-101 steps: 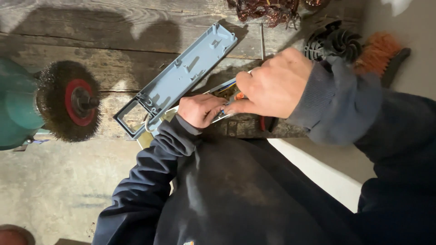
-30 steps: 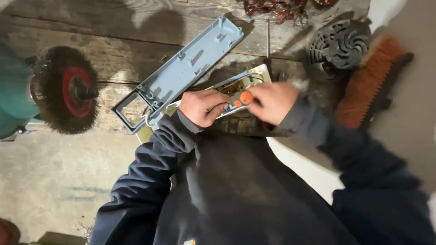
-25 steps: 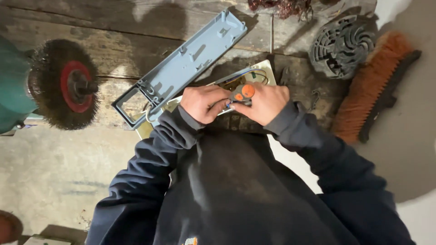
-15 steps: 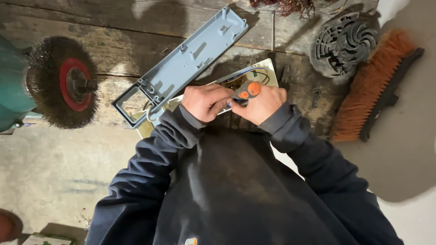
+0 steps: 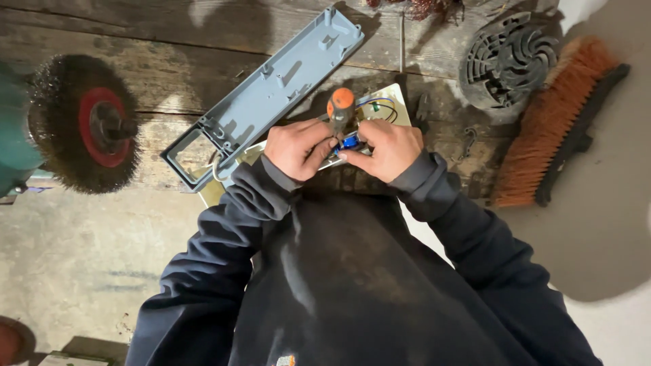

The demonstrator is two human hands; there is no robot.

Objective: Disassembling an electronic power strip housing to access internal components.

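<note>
Two hands: left hand [image 5: 296,147] grips orange-capped screwdriver [image 5: 340,110]; right hand [image 5: 384,149] pinches small blue part [image 5: 350,141].

There is a single view, from a camera worn on the person's head, looking steeply down over the chest and both dark sleeves. It sits close: the torso fills the lower middle of the frame, and the hands, left hand [image 5: 296,146] and right hand [image 5: 381,148], meet just above centre. The wooden counter [image 5: 169,61] spans the upper part of the frame, its near edge crossing at about mid-height. The concrete floor [image 5: 74,264] shows at lower left, a pale surface at right. No second view shares the scene.
</note>
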